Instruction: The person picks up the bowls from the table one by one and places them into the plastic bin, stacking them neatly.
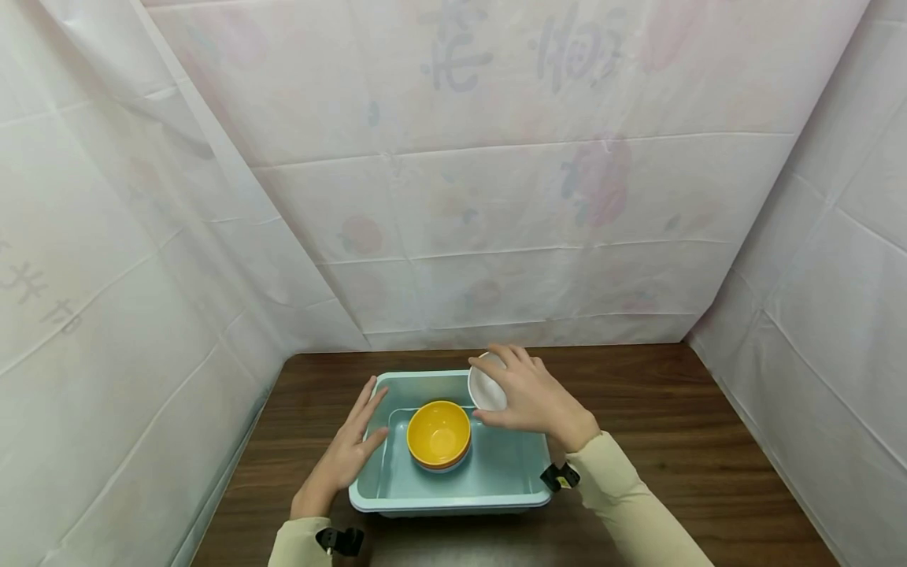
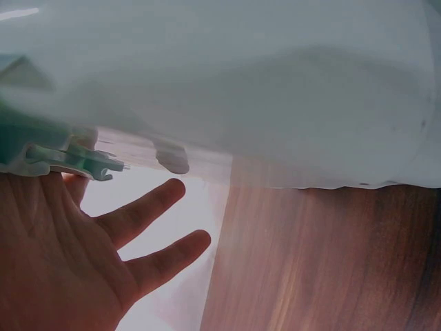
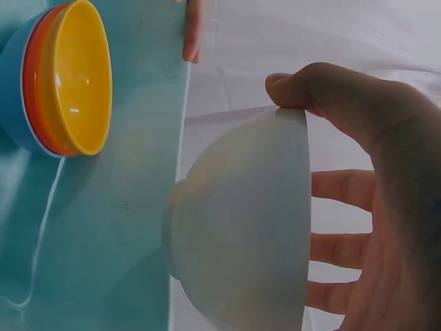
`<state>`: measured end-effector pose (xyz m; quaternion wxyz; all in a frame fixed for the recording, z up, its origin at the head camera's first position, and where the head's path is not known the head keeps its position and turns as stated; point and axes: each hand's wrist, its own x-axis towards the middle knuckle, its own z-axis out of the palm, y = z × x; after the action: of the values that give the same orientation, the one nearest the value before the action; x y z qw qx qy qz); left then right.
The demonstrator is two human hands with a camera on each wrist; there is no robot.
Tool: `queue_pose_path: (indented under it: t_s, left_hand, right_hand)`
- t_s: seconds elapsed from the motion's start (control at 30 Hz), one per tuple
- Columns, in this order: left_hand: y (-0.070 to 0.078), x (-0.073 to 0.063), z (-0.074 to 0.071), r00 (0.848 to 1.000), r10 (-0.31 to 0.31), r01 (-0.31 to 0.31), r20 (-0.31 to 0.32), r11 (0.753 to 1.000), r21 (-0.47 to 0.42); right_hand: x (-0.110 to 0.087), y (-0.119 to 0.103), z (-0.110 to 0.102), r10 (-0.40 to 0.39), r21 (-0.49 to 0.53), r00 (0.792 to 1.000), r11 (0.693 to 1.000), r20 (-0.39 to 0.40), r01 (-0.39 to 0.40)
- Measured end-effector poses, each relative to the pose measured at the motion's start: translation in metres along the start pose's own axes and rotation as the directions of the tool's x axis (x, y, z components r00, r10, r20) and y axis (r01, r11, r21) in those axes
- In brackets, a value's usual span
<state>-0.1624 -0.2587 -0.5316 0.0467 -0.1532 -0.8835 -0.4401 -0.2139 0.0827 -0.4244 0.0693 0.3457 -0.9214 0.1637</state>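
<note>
A white bowl [image 1: 486,389] is held by its rim in my right hand [image 1: 533,396], over the right back part of a light teal plastic basin [image 1: 499,472]. The right wrist view shows the thumb on one side of this bowl's rim and the other fingers across its mouth. Inside the basin sits a nested stack: a yellow bowl [image 1: 439,431] on top, an orange bowl [image 3: 34,76] under it and a blue bowl [image 3: 15,89] lowest. My left hand [image 1: 349,453] lies along the basin's left rim, fingers extended and spread.
The basin stands on a dark wooden table [image 1: 652,441]. White printed sheeting [image 1: 496,236] hangs behind the table, with more along the left side [image 1: 142,315] and right side [image 1: 815,276].
</note>
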Motion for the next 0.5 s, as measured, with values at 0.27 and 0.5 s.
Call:
queue_pose_path:
  t_s: [0.27,0.5]
  left_hand:
    - [0.0,-0.001,0.0,1.0,-0.002,0.002,0.002,1.0,-0.002]
    - [0.001,-0.001,0.001,1.0,0.002,-0.002,-0.003,1.0,-0.004]
  right_hand:
    - [0.007,-0.006,0.012,-0.041,0.016,0.999,0.999,0.027,0.04]
    - [0.012,-0.01,0.019,-0.081,0.012,0.995,0.997,0.052,0.081]
